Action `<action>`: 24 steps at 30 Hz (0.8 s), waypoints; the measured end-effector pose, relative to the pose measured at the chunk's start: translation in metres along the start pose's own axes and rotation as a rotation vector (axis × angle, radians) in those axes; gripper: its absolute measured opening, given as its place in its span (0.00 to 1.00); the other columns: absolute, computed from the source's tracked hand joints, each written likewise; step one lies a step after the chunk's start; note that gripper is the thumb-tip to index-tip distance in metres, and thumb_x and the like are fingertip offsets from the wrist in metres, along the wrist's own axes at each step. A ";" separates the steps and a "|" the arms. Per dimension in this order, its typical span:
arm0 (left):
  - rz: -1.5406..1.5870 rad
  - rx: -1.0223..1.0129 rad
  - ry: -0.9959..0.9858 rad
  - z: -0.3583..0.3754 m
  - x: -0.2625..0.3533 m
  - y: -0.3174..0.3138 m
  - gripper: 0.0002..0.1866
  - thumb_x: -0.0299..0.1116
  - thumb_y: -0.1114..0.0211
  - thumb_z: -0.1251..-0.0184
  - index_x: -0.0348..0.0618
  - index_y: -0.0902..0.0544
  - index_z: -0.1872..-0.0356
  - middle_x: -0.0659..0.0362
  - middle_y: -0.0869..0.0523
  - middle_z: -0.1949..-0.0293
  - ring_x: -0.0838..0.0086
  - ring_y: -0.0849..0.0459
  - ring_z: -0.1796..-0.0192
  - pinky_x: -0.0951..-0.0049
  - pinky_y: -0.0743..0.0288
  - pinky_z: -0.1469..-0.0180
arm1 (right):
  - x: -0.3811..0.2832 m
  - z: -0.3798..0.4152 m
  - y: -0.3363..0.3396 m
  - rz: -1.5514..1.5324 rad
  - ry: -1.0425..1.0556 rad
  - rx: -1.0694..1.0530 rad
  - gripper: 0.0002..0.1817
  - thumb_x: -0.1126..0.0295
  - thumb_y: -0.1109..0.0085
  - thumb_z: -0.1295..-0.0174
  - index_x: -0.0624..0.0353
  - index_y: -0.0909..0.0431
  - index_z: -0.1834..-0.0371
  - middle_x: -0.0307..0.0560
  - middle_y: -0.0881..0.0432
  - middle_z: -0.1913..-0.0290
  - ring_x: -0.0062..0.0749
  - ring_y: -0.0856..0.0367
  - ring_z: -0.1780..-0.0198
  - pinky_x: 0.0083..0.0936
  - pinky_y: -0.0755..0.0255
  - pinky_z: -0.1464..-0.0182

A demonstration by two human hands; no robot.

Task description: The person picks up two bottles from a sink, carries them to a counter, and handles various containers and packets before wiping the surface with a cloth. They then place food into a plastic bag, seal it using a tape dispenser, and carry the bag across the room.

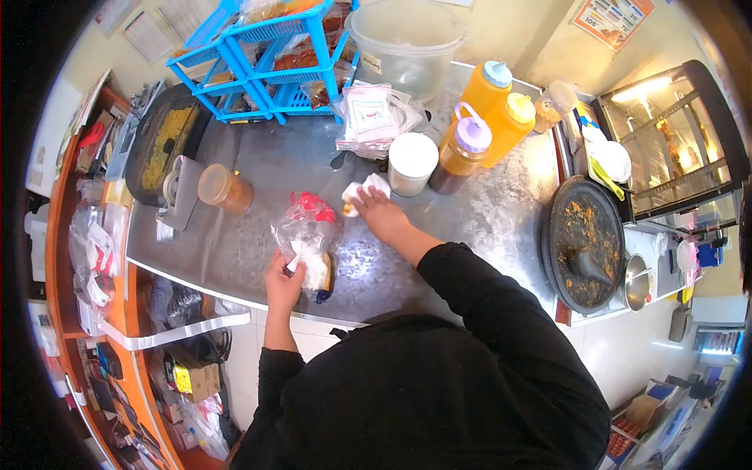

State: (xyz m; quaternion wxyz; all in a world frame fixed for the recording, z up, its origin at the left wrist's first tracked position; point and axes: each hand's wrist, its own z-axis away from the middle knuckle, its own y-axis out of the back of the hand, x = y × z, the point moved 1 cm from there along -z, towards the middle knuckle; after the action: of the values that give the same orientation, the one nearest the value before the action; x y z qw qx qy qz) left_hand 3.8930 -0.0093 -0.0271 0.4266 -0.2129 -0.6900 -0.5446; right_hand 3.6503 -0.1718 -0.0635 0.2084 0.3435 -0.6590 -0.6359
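My left hand [283,282] is closed on the near side of a clear plastic bag [301,231]. The bag has red print or a red tie at its top and something white low down; its contents are hard to make out. My right hand [381,216] presses a crumpled white cloth or tissue [365,190] against the steel tabletop [376,266]. A brownish spot shows at the cloth's left edge. Just beyond that hand stands a white tub [413,163]. To the bag's left, a clear jar [225,190] with brown contents lies tilted or leans.
Blue plastic racks [270,66] and a large clear bucket [406,47] stand at the back. Yellow squeeze bottles [507,125] are right of centre, near a stone mortar [583,243]. A tape dispenser [182,192] sits left, beside a dark tray [164,145]. Orange shelving [121,313] borders the left.
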 end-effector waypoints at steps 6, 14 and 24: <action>0.258 0.186 0.157 0.008 -0.029 0.001 0.05 0.21 0.38 0.37 0.42 0.21 0.61 0.66 0.20 0.67 0.84 0.25 0.67 0.80 0.29 0.65 | -0.054 0.085 0.001 -0.368 0.393 -0.159 0.25 0.76 0.49 0.41 0.51 0.25 0.38 0.44 0.31 0.29 0.46 0.34 0.29 0.36 0.38 0.28; 0.322 0.231 0.108 0.036 -0.028 0.033 0.11 0.21 0.40 0.33 0.38 0.22 0.50 0.60 0.17 0.55 0.80 0.21 0.57 0.79 0.26 0.53 | 0.105 0.196 0.035 -0.461 -0.413 0.018 0.22 0.75 0.55 0.34 0.45 0.24 0.39 0.49 0.20 0.43 0.43 0.20 0.44 0.37 0.28 0.40; 0.294 0.292 0.127 0.093 0.022 -0.001 0.07 0.22 0.39 0.34 0.39 0.23 0.56 0.61 0.19 0.58 0.79 0.23 0.56 0.77 0.29 0.50 | 0.282 0.163 0.054 0.062 -1.245 0.168 0.19 0.65 0.51 0.32 0.56 0.23 0.40 0.58 0.33 0.30 0.61 0.31 0.33 0.54 0.29 0.42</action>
State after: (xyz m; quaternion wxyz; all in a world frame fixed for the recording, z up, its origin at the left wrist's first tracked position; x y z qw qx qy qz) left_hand 3.8468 0.0733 -0.0140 0.5705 -0.2126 -0.6946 -0.3832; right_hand 3.3326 -0.2634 -0.0732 -0.2238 -0.0954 -0.7143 -0.6562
